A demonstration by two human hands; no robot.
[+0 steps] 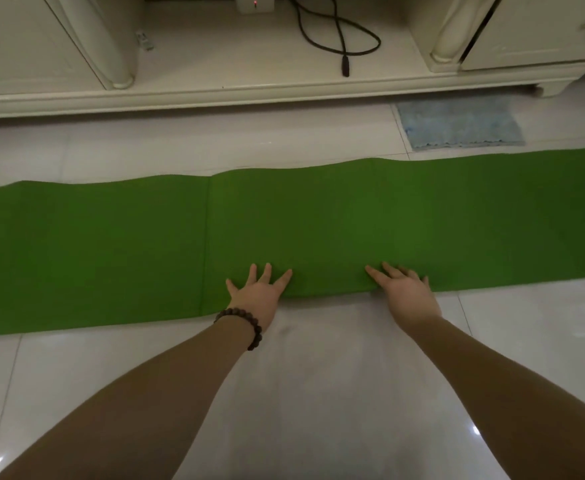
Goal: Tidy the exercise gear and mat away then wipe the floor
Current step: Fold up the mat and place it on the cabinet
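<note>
A long green exercise mat (319, 216) lies flat across the white tiled floor from the left edge of view to the right. A fold line or overlapping layer edge runs across it near the middle left. My left hand (260, 292), with a dark bead bracelet at the wrist, rests palm down with spread fingers on the mat's near edge. My right hand (405, 292) also lies flat on the near edge, a little to the right, fingers apart. Neither hand grips anything.
A pale blue cloth (457, 124) lies on the floor beyond the mat at the right. A cream cabinet base (215, 93) runs along the far side, with a black cable (339, 36) coiled on its shelf. Glossy floor tiles (319, 375) lie between me and the mat.
</note>
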